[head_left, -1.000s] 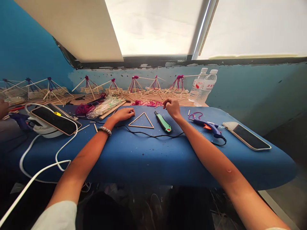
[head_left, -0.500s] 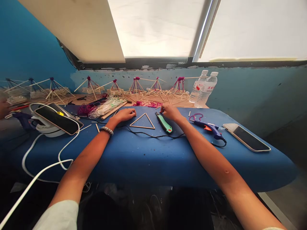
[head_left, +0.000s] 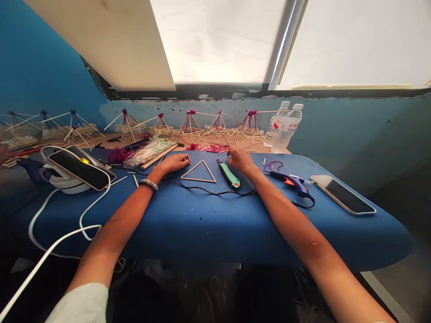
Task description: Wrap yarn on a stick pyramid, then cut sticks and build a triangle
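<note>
My left hand (head_left: 177, 162) rests on the blue table with its fingers curled in, and no object shows in it. Just right of it lies a flat triangle of thin wooden sticks (head_left: 199, 180). My right hand (head_left: 239, 159) has its index finger stretched forward towards a tangle of magenta yarn (head_left: 217, 148); its other fingers are bent, and I see nothing held. Whether the fingertip touches the yarn or a stick there, I cannot tell. Between the triangle and my right hand lies a green utility knife (head_left: 229, 175).
Stick-and-yarn pyramid models (head_left: 191, 123) line the back wall beside two water bottles (head_left: 286, 128). A blue glue gun (head_left: 291, 181) and a phone (head_left: 343, 194) lie right. Bagged sticks (head_left: 150, 151), another phone (head_left: 82, 168) and white cables are left, where another person's hand (head_left: 4, 153) shows.
My right index finger has stretched forward from a curled position. My left hand stays in place. The whole view has shifted slightly.
</note>
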`<state>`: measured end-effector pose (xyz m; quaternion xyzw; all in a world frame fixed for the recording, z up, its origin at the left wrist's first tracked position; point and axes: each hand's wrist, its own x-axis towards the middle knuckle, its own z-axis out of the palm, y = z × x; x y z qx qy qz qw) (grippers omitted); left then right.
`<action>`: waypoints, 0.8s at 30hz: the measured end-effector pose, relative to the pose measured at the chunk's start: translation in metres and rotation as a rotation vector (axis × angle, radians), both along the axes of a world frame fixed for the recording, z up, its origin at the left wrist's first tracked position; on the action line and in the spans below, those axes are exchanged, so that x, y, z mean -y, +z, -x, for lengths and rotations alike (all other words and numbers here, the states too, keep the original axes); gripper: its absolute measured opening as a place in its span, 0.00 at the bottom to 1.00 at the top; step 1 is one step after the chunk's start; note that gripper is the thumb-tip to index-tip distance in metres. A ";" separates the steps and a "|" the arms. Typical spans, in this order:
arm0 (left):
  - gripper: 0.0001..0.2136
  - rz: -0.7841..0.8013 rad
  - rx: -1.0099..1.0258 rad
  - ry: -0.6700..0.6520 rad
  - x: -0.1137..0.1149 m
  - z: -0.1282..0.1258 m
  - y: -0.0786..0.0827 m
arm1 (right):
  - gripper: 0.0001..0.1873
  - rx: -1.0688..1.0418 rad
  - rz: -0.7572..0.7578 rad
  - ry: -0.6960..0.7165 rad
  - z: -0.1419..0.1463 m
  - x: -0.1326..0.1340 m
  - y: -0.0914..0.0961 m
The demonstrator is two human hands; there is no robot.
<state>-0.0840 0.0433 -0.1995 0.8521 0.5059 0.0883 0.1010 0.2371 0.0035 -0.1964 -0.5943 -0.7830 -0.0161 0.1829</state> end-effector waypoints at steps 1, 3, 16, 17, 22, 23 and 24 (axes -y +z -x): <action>0.16 0.002 0.001 0.002 0.000 0.000 0.000 | 0.29 -0.011 -0.021 -0.015 -0.001 -0.001 -0.001; 0.16 0.007 0.003 0.004 0.000 0.000 0.000 | 0.26 -0.035 -0.054 -0.046 -0.002 -0.002 -0.001; 0.16 0.021 0.018 0.012 0.006 0.000 0.004 | 0.18 -0.034 0.166 -0.094 -0.015 -0.010 0.000; 0.16 0.021 0.020 0.012 0.007 0.000 0.004 | 0.19 -0.032 0.185 -0.094 -0.016 -0.011 0.000; 0.16 0.014 0.026 0.014 0.008 -0.002 0.006 | 0.19 -0.034 0.253 -0.101 -0.018 -0.015 0.002; 0.16 0.014 0.023 0.017 0.008 -0.002 0.006 | 0.19 -0.034 0.259 -0.099 -0.018 -0.015 0.002; 0.16 0.014 0.021 0.019 0.008 -0.002 0.006 | 0.19 -0.035 0.258 -0.098 -0.018 -0.014 0.002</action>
